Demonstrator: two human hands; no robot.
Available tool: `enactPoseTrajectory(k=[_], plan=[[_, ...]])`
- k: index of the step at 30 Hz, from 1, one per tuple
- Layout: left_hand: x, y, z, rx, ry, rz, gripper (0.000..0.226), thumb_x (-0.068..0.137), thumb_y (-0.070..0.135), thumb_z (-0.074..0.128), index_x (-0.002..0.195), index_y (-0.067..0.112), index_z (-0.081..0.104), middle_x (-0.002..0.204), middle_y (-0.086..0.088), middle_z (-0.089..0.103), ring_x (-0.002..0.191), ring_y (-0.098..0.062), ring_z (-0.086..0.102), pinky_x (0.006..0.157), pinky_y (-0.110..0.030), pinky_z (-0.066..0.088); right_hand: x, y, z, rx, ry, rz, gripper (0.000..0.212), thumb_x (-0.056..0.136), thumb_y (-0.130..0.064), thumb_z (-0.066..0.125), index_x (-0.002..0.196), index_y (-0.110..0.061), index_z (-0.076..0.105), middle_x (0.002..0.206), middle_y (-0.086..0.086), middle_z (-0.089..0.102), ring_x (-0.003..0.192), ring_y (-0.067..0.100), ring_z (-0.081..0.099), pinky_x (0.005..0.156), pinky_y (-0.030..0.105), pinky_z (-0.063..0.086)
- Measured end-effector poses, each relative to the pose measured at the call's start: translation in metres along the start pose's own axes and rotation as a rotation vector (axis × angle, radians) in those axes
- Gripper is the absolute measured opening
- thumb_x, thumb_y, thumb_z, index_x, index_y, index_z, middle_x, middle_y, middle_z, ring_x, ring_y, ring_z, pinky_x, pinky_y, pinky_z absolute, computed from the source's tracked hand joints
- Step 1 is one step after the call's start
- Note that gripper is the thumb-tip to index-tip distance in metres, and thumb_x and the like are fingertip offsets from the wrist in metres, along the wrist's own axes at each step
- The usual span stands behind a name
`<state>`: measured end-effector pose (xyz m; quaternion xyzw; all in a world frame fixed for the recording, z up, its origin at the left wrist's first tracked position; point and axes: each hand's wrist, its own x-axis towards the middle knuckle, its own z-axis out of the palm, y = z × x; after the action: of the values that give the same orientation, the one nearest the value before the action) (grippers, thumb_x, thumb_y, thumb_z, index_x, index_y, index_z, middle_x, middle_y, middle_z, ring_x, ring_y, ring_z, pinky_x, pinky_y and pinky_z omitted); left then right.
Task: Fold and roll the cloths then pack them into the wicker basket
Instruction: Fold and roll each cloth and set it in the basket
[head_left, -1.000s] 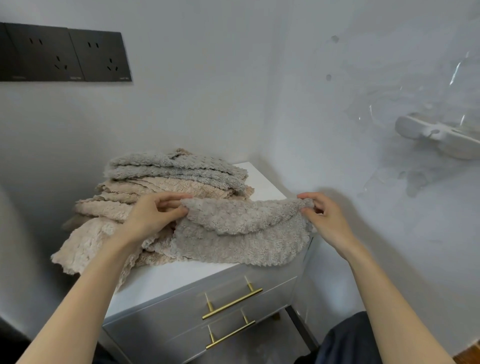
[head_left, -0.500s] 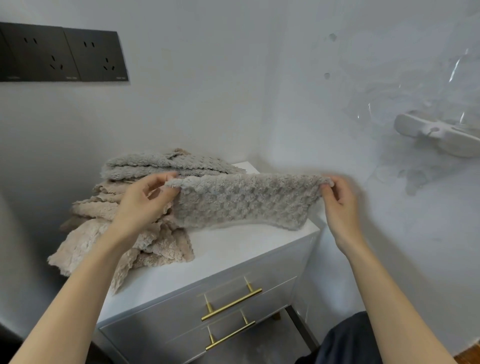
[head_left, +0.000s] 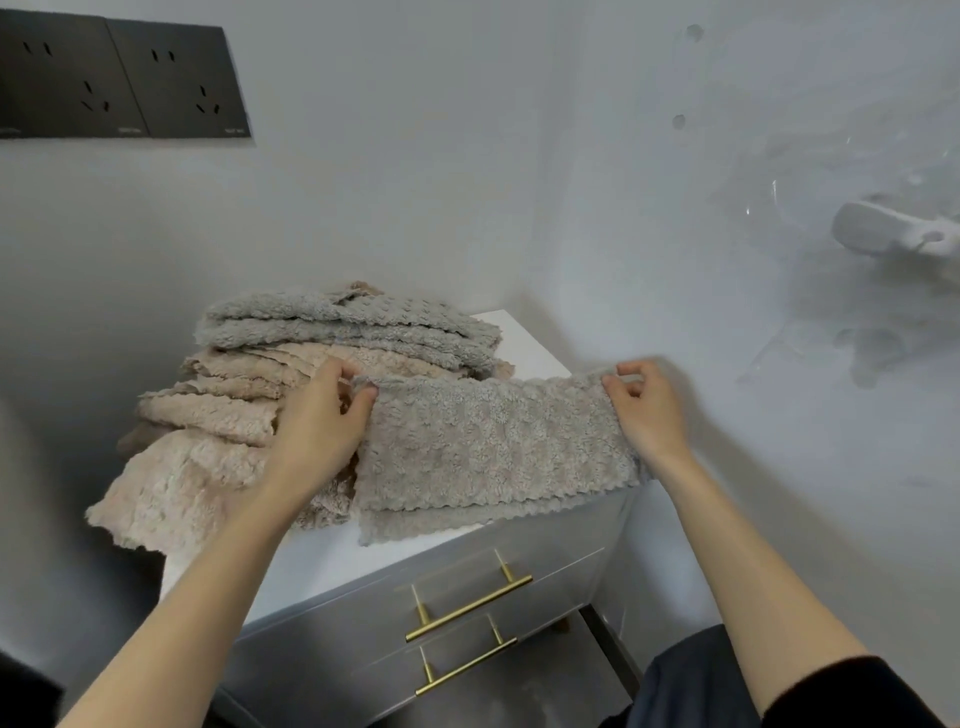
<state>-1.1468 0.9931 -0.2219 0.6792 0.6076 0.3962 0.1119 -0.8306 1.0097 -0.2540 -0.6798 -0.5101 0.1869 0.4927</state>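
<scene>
Left hand (head_left: 321, 427) pinches the top left corner of the grey cloth (head_left: 488, 441), thumb and fingers curled on the edge; right hand (head_left: 645, 405) pinches the top right corner the same way, cloth stretched between them. Its doubled lower edges lie on the white cabinet top (head_left: 332, 566), just beside the pile of cloths (head_left: 260, 384); gold handles (head_left: 470, 605) below.

— Where is the pile (head_left: 244, 410)?
— On the cabinet (head_left: 332, 566), toward its back left, one edge hanging off the left side.
— And the spread cloth (head_left: 488, 452)?
— On the cabinet's front right, touching the pile (left hand (head_left: 317, 431) at its left corner, right hand (head_left: 649, 410) at its right). The sockets (head_left: 124, 78) sit on the wall above the cabinet, to the left.
</scene>
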Motion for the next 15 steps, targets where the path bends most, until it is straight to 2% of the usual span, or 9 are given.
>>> enactPoseTrajectory(k=[2,5,8,10,12,13,15], plan=[[0.002,-0.002,0.007,0.067,0.014,0.021,0.021,0.095,0.024,0.055,0.110,0.009,0.054,0.079,0.004,0.056,0.068,-0.012,0.052,0.058,-0.029,0.042,0.004,0.002,0.005,-0.009,0.009,-0.001,0.012,0.093,-0.025,0.059,0.102,-0.019,0.054,0.093,0.007,0.064,0.080,0.019,0.059,0.068,0.027,0.040],[0.001,-0.001,0.012,0.069,0.041,0.044,0.024,0.094,0.022,0.057,0.114,0.008,0.053,0.073,0.008,0.054,0.064,-0.004,0.049,0.054,-0.017,0.039,0.008,0.003,0.010,0.024,0.005,-0.011,0.016,0.094,-0.020,0.058,0.109,-0.014,0.056,0.098,0.005,0.064,0.081,0.015,0.058,0.071,0.026,0.041],[0.001,0.002,0.013,0.026,0.044,-0.004,0.032,0.091,0.027,0.062,0.117,0.010,0.052,0.088,0.006,0.055,0.071,-0.003,0.049,0.055,-0.010,0.032,0.008,0.003,0.009,0.039,-0.043,-0.019,0.024,0.095,-0.011,0.053,0.119,-0.012,0.054,0.106,0.002,0.061,0.082,0.010,0.060,0.074,0.025,0.045],[-0.002,0.003,0.012,-0.017,0.037,-0.042,0.041,0.087,0.031,0.066,0.119,0.011,0.049,0.097,0.004,0.055,0.077,-0.006,0.052,0.057,-0.011,0.033,0.008,0.003,0.005,-0.023,-0.072,-0.030,0.029,0.094,-0.008,0.052,0.123,-0.010,0.053,0.109,0.002,0.059,0.089,0.013,0.060,0.079,0.026,0.046],[-0.006,0.004,0.010,-0.033,0.029,-0.070,0.051,0.084,0.032,0.070,0.122,0.009,0.046,0.107,-0.002,0.054,0.085,-0.013,0.056,0.066,-0.019,0.044,0.008,0.003,-0.001,-0.106,-0.081,-0.041,0.030,0.092,-0.009,0.054,0.123,-0.009,0.055,0.108,0.001,0.059,0.093,0.015,0.058,0.082,0.027,0.044],[-0.008,0.003,0.009,-0.021,0.016,-0.087,0.055,0.083,0.033,0.071,0.124,0.007,0.044,0.113,-0.006,0.051,0.091,-0.018,0.056,0.075,-0.028,0.049,0.008,0.002,-0.004,-0.153,-0.079,-0.043,0.027,0.092,-0.010,0.055,0.119,-0.009,0.058,0.104,0.000,0.059,0.091,0.015,0.057,0.079,0.026,0.042],[-0.011,0.002,0.009,-0.003,-0.036,-0.133,0.061,0.082,0.034,0.072,0.126,0.005,0.041,0.119,-0.010,0.048,0.103,-0.023,0.053,0.089,-0.041,0.049,0.006,0.002,-0.012,-0.272,-0.087,-0.030,0.015,0.092,-0.015,0.056,0.104,-0.011,0.064,0.089,-0.001,0.058,0.082,0.014,0.053,0.069,0.024,0.036]])
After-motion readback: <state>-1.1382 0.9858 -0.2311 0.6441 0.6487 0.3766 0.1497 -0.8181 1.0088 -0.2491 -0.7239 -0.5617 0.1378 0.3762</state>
